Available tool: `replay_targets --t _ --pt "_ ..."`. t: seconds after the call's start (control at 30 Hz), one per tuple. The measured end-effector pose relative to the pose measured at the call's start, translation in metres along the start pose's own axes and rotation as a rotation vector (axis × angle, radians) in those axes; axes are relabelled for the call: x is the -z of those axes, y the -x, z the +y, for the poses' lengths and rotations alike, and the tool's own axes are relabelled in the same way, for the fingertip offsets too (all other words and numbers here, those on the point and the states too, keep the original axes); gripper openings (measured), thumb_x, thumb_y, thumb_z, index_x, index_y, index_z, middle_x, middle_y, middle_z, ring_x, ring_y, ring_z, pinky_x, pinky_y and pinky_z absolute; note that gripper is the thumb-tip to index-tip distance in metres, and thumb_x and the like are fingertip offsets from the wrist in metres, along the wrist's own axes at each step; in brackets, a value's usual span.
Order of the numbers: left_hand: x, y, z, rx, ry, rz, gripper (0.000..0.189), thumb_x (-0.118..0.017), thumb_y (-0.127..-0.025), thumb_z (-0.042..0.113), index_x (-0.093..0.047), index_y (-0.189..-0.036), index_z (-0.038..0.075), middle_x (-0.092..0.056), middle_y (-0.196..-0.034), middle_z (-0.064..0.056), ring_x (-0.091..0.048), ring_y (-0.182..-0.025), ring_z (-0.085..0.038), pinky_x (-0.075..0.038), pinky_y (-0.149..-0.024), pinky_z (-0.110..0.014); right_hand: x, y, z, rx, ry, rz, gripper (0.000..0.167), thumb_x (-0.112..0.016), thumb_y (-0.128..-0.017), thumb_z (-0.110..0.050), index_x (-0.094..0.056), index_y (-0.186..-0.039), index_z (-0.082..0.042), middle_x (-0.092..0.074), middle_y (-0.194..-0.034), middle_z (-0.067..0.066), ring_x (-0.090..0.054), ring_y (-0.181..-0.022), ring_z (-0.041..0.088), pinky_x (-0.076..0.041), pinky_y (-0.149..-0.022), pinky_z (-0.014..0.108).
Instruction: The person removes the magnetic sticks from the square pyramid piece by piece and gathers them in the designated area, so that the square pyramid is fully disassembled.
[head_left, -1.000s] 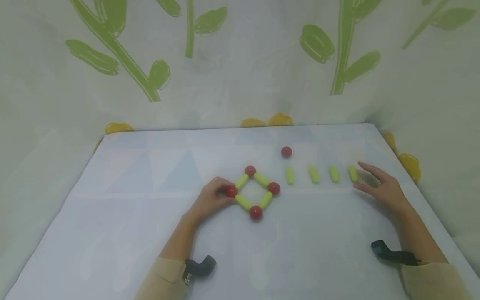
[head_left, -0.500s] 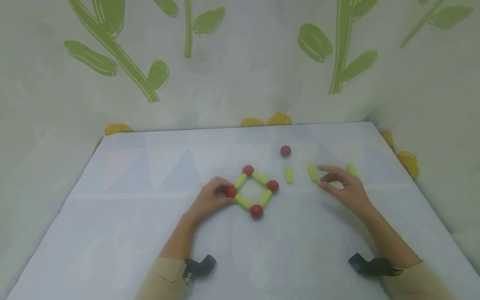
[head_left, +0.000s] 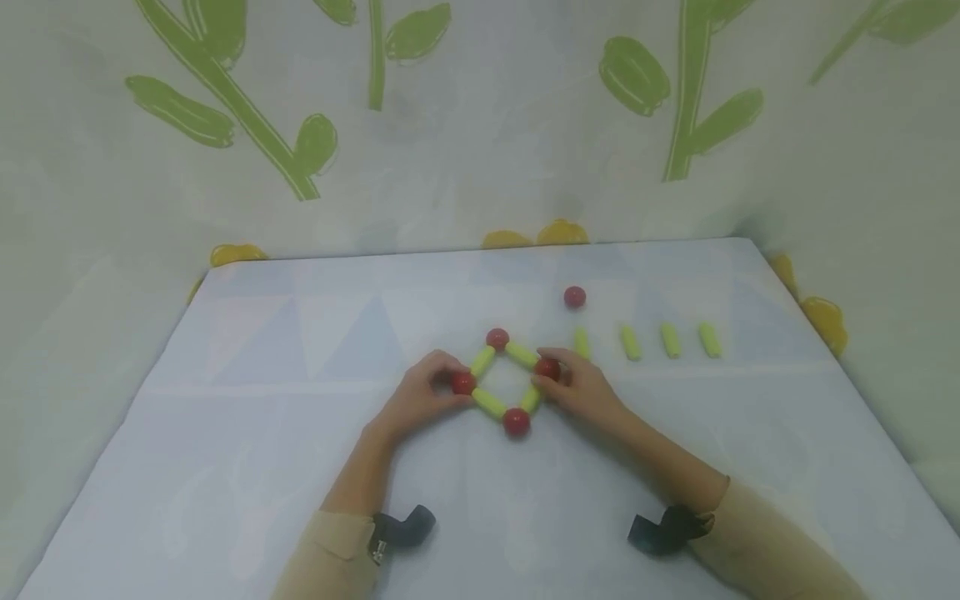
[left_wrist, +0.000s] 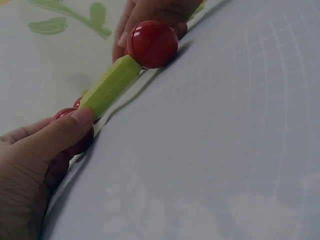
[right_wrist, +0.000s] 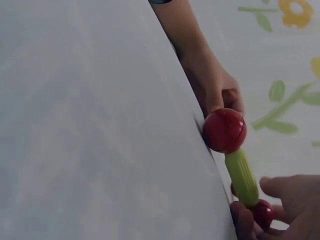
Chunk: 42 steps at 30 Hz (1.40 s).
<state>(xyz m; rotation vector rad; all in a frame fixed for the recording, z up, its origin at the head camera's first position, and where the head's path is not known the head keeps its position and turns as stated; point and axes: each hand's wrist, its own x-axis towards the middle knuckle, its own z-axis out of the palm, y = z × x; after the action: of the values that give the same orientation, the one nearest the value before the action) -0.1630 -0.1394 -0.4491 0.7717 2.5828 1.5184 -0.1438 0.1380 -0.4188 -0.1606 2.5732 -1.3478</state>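
Observation:
Several red balls and ribbed yellow-green rods form a four-sided frame on the table, a ball at each corner. My left hand [head_left: 423,387] pinches the left corner ball [head_left: 463,383] between thumb and fingers; in the left wrist view the thumb lies across that ball [left_wrist: 82,142] at the end of a rod [left_wrist: 111,85]. My right hand [head_left: 585,387] has thumb and forefinger around the right corner ball [head_left: 549,368]. The front ball [head_left: 516,422] and the far ball [head_left: 497,338] are untouched. In the right wrist view, the right fingers partly cover the right ball [right_wrist: 262,214].
A loose red ball [head_left: 574,297] lies behind the frame to the right. Loose yellow-green rods stand in a row at right, among them one [head_left: 630,342] and the outermost [head_left: 709,340]; the nearest [head_left: 582,342] is close behind my right hand. The white table [head_left: 247,467] meets a leaf-patterned wall.
My right hand has moved left from beside the outermost loose rod, passing over the row, to the frame's right corner ball. My left hand has stayed on the left ball.

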Motion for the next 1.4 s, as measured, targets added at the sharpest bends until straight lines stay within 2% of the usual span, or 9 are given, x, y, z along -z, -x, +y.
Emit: replay_targets --t 0.13,0.2,0.33,0.63,0.8,0.97,1.1,1.2,1.4 --pt "0.001 -0.001 0.000 -0.006 -0.003 0.002 0.037 -0.079 -0.075 0.012 -0.064 -0.107 0.018 -0.059 -0.101 0.009 -0.056 -0.098 -0.009 -0.050 -0.088 -0.027 -0.007 -0.006 -0.001 -0.008 -0.046 0.034 0.040 -0.064 -0.090 -0.028 -0.056 -0.128 -0.018 -0.059 -0.110 0.006 -0.057 -0.079 0.020 -0.053 -0.067 0.028" --pt "0.002 -0.001 0.000 -0.008 -0.003 0.001 0.037 -0.079 -0.074 0.012 -0.064 -0.107 0.017 -0.059 -0.101 0.009 -0.055 -0.098 -0.009 -0.050 -0.088 -0.026 -0.008 -0.008 -0.001 -0.022 -0.076 0.033 0.039 -0.065 -0.089 -0.025 -0.058 -0.127 -0.019 -0.058 -0.105 0.006 -0.057 -0.070 0.022 -0.053 -0.060 0.029" --pt "0.002 -0.001 0.000 -0.011 0.001 -0.001 0.037 -0.079 -0.074 0.011 -0.064 -0.108 0.017 -0.059 -0.101 0.009 -0.055 -0.098 -0.009 -0.049 -0.088 -0.026 -0.008 -0.008 -0.002 -0.020 -0.047 0.055 0.041 -0.069 -0.087 -0.022 -0.059 -0.126 -0.017 -0.058 -0.104 0.005 -0.057 -0.065 0.020 -0.053 -0.056 0.029" --pt "0.001 0.000 0.000 0.002 0.018 -0.009 0.038 -0.080 -0.074 0.013 -0.064 -0.108 0.017 -0.059 -0.102 0.009 -0.056 -0.099 -0.009 -0.049 -0.088 -0.026 -0.011 -0.006 0.002 0.112 0.093 0.211 0.028 -0.072 -0.083 -0.018 -0.065 -0.110 -0.013 -0.059 -0.100 0.003 -0.054 -0.083 0.017 -0.052 -0.062 0.023" --pt "-0.001 0.000 -0.001 -0.015 0.035 -0.011 0.039 -0.080 -0.074 0.013 -0.064 -0.109 0.019 -0.059 -0.102 0.009 -0.056 -0.099 -0.010 -0.049 -0.088 -0.026 -0.005 -0.005 0.007 0.065 -0.041 0.200 0.033 -0.068 -0.086 -0.021 -0.055 -0.117 -0.018 -0.058 -0.105 0.002 -0.059 -0.079 0.018 -0.054 -0.059 0.025" --pt "-0.001 0.000 -0.003 -0.021 0.036 -0.010 0.039 -0.080 -0.074 0.014 -0.064 -0.109 0.020 -0.059 -0.102 0.009 -0.056 -0.099 -0.009 -0.049 -0.088 -0.025 0.001 -0.006 0.003 0.066 -0.163 0.142 0.037 -0.065 -0.089 -0.020 -0.046 -0.121 -0.017 -0.056 -0.113 0.005 -0.064 -0.092 0.020 -0.057 -0.067 0.027" --pt "-0.001 0.000 -0.003 -0.017 0.029 -0.011 0.039 -0.080 -0.074 0.014 -0.064 -0.109 0.020 -0.059 -0.102 0.009 -0.056 -0.099 -0.009 -0.049 -0.088 -0.025 0.004 -0.006 0.002 0.081 -0.196 0.138 0.038 -0.065 -0.090 -0.019 -0.043 -0.120 -0.016 -0.055 -0.111 0.006 -0.065 -0.091 0.020 -0.057 -0.072 0.026" --pt "-0.001 0.000 -0.002 -0.019 0.024 -0.009 0.039 -0.080 -0.074 0.013 -0.064 -0.109 0.019 -0.059 -0.102 0.009 -0.056 -0.099 -0.009 -0.049 -0.088 -0.026 0.008 -0.008 0.002 0.112 -0.175 0.174 0.040 -0.067 -0.089 -0.020 -0.043 -0.120 -0.016 -0.054 -0.112 0.005 -0.065 -0.093 0.019 -0.056 -0.077 0.028" --pt "-0.001 0.000 -0.002 -0.003 0.034 -0.015 0.038 -0.080 -0.075 0.015 -0.064 -0.110 0.021 -0.059 -0.102 0.010 -0.055 -0.100 -0.009 -0.048 -0.089 -0.025 0.017 -0.013 0.003 0.134 -0.082 0.281 0.046 -0.068 -0.087 -0.026 -0.050 -0.128 -0.019 -0.055 -0.125 -0.001 -0.054 -0.112 0.019 -0.051 -0.092 0.039"
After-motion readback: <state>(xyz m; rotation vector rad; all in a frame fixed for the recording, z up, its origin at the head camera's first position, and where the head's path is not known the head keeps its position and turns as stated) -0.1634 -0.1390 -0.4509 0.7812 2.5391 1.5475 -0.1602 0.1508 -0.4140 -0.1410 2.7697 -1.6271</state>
